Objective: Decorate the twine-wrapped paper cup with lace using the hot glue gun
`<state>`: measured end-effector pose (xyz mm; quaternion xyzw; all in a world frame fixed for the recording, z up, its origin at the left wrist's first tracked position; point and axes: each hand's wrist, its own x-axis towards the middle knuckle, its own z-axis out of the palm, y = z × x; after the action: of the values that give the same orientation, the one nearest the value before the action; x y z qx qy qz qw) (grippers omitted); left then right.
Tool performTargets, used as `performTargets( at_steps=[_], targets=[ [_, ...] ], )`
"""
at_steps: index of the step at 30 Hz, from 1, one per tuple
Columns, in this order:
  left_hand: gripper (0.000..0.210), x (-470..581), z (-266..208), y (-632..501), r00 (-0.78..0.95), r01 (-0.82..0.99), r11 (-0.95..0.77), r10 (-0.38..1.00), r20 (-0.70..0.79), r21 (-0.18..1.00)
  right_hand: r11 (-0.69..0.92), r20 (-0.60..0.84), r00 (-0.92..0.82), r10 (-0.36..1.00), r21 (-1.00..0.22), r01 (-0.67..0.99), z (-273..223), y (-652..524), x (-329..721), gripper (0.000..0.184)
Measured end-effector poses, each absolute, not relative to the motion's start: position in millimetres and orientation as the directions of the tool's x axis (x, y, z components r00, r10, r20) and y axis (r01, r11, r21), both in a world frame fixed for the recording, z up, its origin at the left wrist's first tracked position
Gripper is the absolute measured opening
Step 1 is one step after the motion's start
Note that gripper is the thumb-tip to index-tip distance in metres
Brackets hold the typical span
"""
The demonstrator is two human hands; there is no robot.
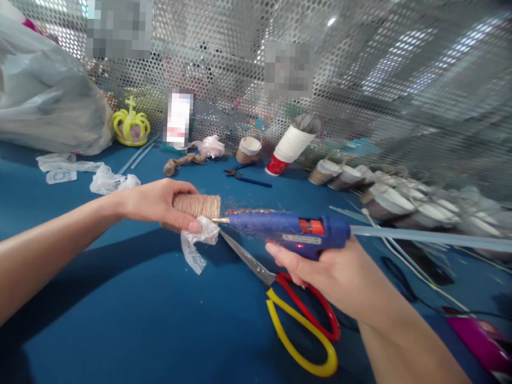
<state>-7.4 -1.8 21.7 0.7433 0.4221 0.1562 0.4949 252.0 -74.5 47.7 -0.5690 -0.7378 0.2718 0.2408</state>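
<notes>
My left hand (170, 205) is closed around a twine-wrapped cup (202, 204) lying on its side, its thumb pressing a strip of white lace (196, 251) against it. The strip's loose end hangs below. In my right hand (320, 268) is a blue glue gun (267, 223), with a small red light lit on its body. Its metal nozzle points left and meets the cup's edge by the lace. A long clear glue stick (427, 238) runs out of the gun's back. Beneath the gun lie scissors (273, 280) with one red and one yellow handle.
Pliers (248, 179), a ball of twine (176, 165), a small basket (248, 149) and stacked paper cups (292, 148) lie toward the perforated metal screen (228, 60). Several finished-looking baskets (391, 201) line the right. More lace (108, 177) and a plastic bag (40, 86) are left.
</notes>
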Motion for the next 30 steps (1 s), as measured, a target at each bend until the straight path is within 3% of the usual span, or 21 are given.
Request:
performTargets(
  at_steps=[5, 16, 30],
  targets=[
    [0.048, -9.6, 20.4, 0.0, 0.616, 0.452, -0.149, 0.765, -0.188, 0.879, 0.191, 0.043, -0.219, 0.975, -0.665, 0.722, 48.7, -75.2, 254.7, 0.029],
    [0.053, -6.6, 21.9, -1.0, 0.607, 0.471, -0.131, 0.766, -0.213, 0.873, 0.207, 0.092, -0.191, 0.977, -0.622, 0.755, 46.5, -75.0, 253.6, 0.042],
    [0.049, -7.3, 21.1, -1.3, 0.633, 0.423, -0.111, 0.747, -0.206, 0.899, 0.186, 0.037, -0.237, 0.971, -0.741, 0.645, 44.7, -72.8, 249.9, 0.034]
  ],
)
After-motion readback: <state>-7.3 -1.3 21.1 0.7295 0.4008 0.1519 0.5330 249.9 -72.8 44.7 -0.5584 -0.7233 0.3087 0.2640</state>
